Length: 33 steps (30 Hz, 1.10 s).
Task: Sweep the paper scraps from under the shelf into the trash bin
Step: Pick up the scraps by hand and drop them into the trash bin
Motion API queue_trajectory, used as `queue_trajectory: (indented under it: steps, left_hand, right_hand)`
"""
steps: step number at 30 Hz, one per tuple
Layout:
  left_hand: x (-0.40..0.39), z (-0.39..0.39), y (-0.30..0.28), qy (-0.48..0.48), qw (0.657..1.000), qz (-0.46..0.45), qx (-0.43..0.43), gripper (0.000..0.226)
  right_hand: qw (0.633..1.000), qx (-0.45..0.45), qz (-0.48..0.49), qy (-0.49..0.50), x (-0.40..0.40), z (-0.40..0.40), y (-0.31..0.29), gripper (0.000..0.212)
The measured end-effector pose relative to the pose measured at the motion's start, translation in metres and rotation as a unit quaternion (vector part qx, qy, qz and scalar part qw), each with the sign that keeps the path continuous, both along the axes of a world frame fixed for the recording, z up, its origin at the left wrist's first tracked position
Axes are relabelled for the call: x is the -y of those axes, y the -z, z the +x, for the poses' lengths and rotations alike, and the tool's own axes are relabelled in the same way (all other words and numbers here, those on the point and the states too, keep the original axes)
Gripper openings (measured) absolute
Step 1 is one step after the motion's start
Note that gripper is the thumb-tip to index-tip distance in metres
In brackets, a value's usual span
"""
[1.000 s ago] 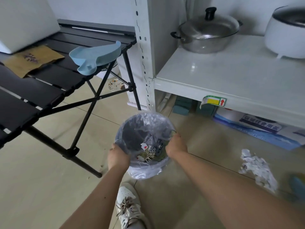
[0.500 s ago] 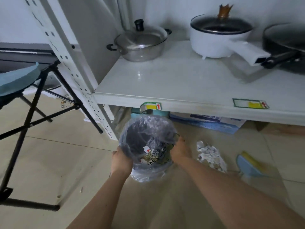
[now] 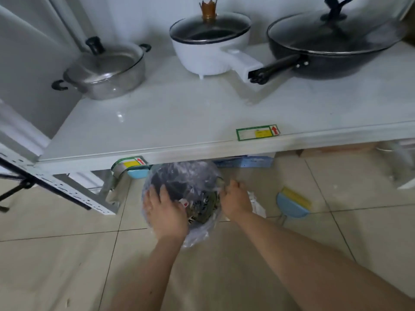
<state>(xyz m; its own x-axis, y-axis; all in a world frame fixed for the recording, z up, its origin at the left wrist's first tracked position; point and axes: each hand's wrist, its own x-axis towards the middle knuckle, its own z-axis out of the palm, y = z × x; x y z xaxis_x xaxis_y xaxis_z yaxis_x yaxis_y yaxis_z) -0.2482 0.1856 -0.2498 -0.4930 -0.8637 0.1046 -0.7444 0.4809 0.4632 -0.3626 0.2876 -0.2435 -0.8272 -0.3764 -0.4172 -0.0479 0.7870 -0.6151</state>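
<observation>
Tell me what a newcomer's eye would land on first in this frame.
First, the left hand and right hand gripping the plastic-lined trash bin on the floor at the front edge of the shelf. Next, the cookware on the shelf: a steel pot at left, a white pot in the middle, a black wok at right. Crumpled paper scraps and a blue brush lie just right of the bin.

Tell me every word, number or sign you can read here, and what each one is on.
Sticker on the shelf top: red upward arrow and a yellow patch; its print is too small to read.
Sticker curling off the shelf edge: red arrow, yellow patch; no readable text.
Blue package under the shelf: print too blurred to read.
Printed scraps in the trash bin: illegible.
No legible words or numbers anywhere.
</observation>
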Motion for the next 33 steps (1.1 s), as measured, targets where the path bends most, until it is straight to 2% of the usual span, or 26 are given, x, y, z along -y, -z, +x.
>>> queue_trajectory:
  steps: [3, 5, 7, 10, 16, 20, 24, 30, 33]
  left_hand:
    - [-0.054, -0.036, 0.002, 0.175, 0.98, -0.048, -0.082, 0.043]
    - [-0.088, -0.055, 0.008, 0.268, 0.959, -0.016, -0.088, 0.039]
    - [-0.11, -0.069, 0.017, 0.312, 0.947, 0.044, -0.067, 0.05]
    - [-0.114, -0.085, 0.037, 0.286, 0.95, 0.124, -0.034, 0.044]
    - [-0.092, -0.101, 0.069, 0.206, 0.968, 0.139, -0.002, 0.044]
    - [-0.083, -0.11, 0.087, 0.194, 0.974, 0.118, 0.009, 0.041]
    - [-0.074, -0.125, 0.11, 0.154, 0.975, 0.149, 0.063, 0.038]
    - [-0.071, -0.151, 0.155, 0.189, 0.94, 0.249, 0.137, 0.069]
    - [-0.069, -0.163, 0.171, 0.207, 0.93, 0.246, 0.18, 0.081]
  right_hand:
    - [1.0, 0.006, -0.011, 0.024, -0.017, -0.011, 0.009, 0.044]
    - [1.0, 0.005, -0.012, 0.028, -0.03, -0.022, 0.027, 0.046]
    - [0.999, 0.015, 0.0, 0.036, -0.046, -0.032, 0.04, 0.048]
    - [0.997, 0.035, 0.018, 0.066, -0.073, -0.047, 0.048, 0.05]
    - [0.995, 0.065, 0.049, 0.063, -0.093, -0.07, 0.092, 0.065]
    - [0.995, 0.07, 0.055, 0.053, -0.088, -0.076, 0.111, 0.061]
    - [0.996, 0.068, 0.039, 0.052, -0.074, -0.082, 0.127, 0.057]
    - [0.995, 0.072, 0.058, 0.029, -0.065, -0.094, 0.161, 0.054]
    - [0.991, 0.076, 0.115, 0.004, -0.064, -0.097, 0.174, 0.064]
